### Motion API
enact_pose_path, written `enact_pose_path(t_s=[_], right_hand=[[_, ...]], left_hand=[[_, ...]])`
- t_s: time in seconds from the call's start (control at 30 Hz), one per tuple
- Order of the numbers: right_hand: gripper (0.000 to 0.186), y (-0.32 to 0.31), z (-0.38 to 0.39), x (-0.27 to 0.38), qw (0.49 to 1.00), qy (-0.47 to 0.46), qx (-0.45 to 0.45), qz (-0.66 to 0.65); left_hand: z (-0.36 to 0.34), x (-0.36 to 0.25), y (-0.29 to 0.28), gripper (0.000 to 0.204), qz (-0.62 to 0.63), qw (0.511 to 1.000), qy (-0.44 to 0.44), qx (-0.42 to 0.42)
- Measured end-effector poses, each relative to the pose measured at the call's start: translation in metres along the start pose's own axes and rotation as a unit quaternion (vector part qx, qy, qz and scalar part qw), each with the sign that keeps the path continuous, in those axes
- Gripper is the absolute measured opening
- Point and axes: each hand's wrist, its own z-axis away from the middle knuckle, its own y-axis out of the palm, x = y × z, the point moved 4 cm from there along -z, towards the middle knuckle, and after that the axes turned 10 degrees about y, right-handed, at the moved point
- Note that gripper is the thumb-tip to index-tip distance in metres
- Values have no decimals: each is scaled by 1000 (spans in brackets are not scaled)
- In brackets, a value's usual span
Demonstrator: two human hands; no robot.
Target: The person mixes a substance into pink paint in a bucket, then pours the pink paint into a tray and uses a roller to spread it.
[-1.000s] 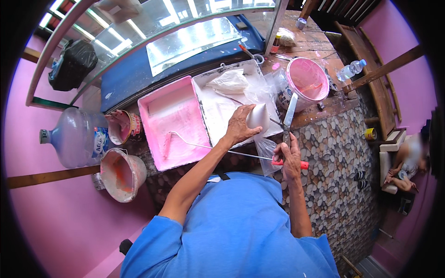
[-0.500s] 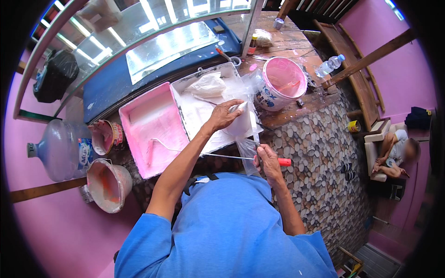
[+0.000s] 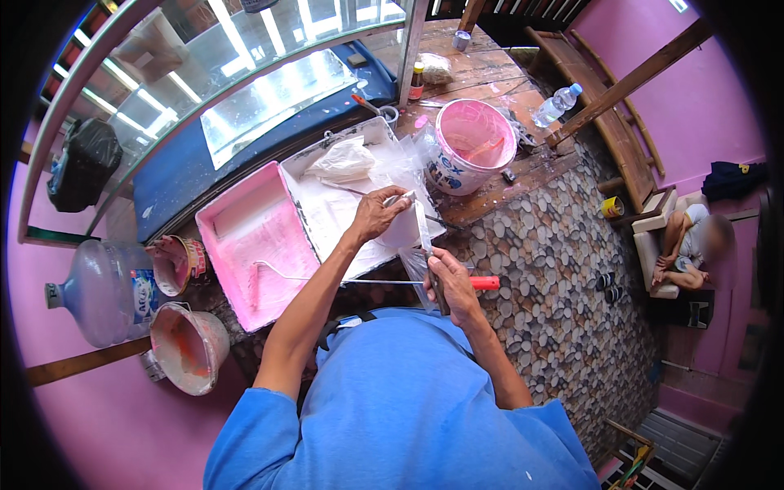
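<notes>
1. Step in hand: left hand (image 3: 377,214) pinches a thin metal tool at the white tray (image 3: 347,208); right hand (image 3: 452,282), fingers closed, grips clear plastic sheet (image 3: 418,265) beside the orange-handled roller (image 3: 371,282).
2. Next move likely calls for steady pull on the sheet, tray held still.
3. Pink tray (image 3: 245,237) left; white bucket (image 3: 472,147), blue lettering, far right; big water jug (image 3: 102,290), blue label, far left.

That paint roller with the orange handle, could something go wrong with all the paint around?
Maybe. The paint roller lies across the pink tray; its orange handle juts out under the right hand, so a bump might tip it. The left hand works a thin tool over the white tray, near the open paint bucket, so paint might drip or splash.
</notes>
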Motion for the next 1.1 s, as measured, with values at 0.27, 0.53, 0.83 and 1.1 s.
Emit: enact_pose_path(t_s=[0.27,0.53,0.83,1.1], right_hand=[[31,7,-1,10,998,21,16,-60],[31,12,-4,13,974,71,40,-212],[36,14,-16,2,937,52,90,-334],[38,16,-22,1,911,47,135,-387]], left_hand=[[1,7,6,19,16,999,9,-42],[4,1,6,20,-2,997,31,-69],[2,2,8,20,2,997,31,-73],[3,0,10,19,12,994,33,-105]])
